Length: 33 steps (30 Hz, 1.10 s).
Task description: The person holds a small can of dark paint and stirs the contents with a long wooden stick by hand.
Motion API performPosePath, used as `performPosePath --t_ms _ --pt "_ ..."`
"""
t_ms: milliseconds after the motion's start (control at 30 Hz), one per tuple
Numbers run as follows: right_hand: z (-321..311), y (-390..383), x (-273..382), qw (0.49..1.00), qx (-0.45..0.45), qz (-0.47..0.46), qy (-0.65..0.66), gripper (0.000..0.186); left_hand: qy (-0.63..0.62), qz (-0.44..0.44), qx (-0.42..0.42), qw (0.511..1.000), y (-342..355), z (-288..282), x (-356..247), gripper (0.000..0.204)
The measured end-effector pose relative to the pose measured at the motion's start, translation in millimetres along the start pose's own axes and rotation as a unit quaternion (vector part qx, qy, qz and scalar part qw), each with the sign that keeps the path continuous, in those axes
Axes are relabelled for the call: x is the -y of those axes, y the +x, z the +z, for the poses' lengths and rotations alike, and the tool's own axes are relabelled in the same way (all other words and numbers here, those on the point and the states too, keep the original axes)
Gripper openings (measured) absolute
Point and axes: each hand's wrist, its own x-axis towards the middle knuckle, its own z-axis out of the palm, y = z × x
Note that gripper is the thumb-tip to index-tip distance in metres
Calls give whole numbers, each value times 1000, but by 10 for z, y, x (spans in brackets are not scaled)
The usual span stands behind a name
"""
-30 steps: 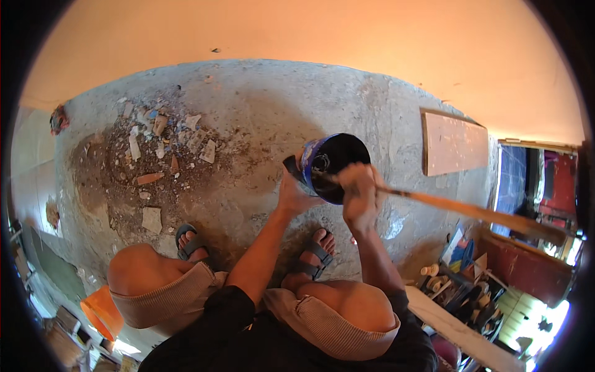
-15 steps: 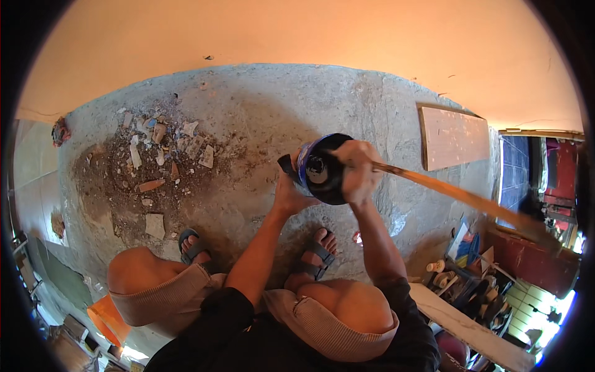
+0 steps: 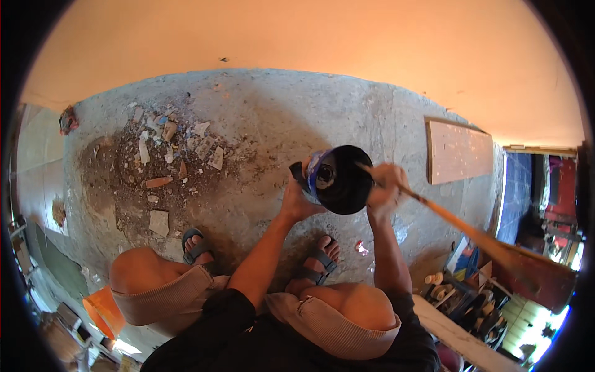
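My left hand [image 3: 297, 204] grips the side of a blue can [image 3: 318, 181] with a black interior [image 3: 347, 183], held tilted above the floor, a dark flap or handle beside the fingers. Inside is a small dark, glossy shape I cannot make out. My right hand [image 3: 387, 184], slightly blurred, is closed on a long wooden stick [image 3: 455, 223] at the can's right rim. The stick's near tip reaches into the can; its long end slants down to the right and is smeared by motion.
Rubble [image 3: 173, 149] lies on the concrete floor [image 3: 260, 118] before an orange wall [image 3: 297, 31]. A board [image 3: 458, 155] rests by the wall at right. An orange bucket [image 3: 105, 310] stands lower left; a plank [image 3: 452, 328] and clutter [image 3: 477, 304] lie lower right. My sandalled feet [image 3: 319, 260] are below the can.
My right hand has shifted rightward from over the can's opening to its rim, and the stick's far end has swung downward. The can sits slightly lower in the picture.
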Motion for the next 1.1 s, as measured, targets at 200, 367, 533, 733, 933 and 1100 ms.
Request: performPosePath --t_ms 200,367,533,733,933,1100 --pt "245 -395 453 980 107 162 -39 36 -131 19 6 991 74 1 35 120" --pt "240 -108 44 998 -16 -24 -64 34 -79 -10 -7 997 2 -7 107 115" --pt "-43 -405 363 985 57 131 95 35 -81 2 -7 997 23 101 88 114" --pt "340 -125 237 993 -10 86 81 34 -71 6 -39 997 2 -5 72 116" --pt "-145 -444 334 991 75 105 30 33 -61 -39 13 997 -19 117 174 117" --pt "474 -68 261 993 80 79 28 29 -42 2 -26 999 22 19 176 120"
